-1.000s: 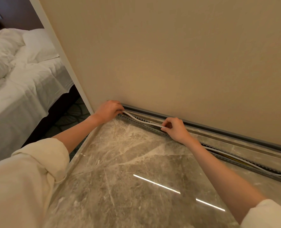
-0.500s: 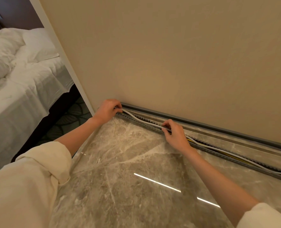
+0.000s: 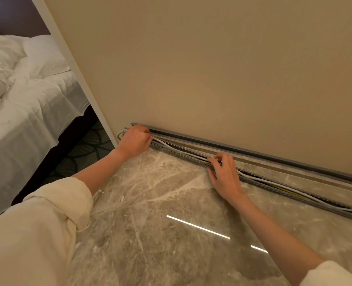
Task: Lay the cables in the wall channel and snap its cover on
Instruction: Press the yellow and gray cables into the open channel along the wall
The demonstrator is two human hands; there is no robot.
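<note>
Cables fill the slotted grey channel (image 3: pixel 177 150) along the wall's foot: we count one white cable (image 3: pixel 307 194), one yellow (image 3: pixel 290 191), and dark ones too blurred to number. Our left hand (image 3: pixel 134 141) curls closed over the channel's end. Our right hand (image 3: pixel 225 174) presses fingertips onto the cables, which run out either side. We see the grey cover (image 3: pixel 253 150) just beyond both hands.
</note>
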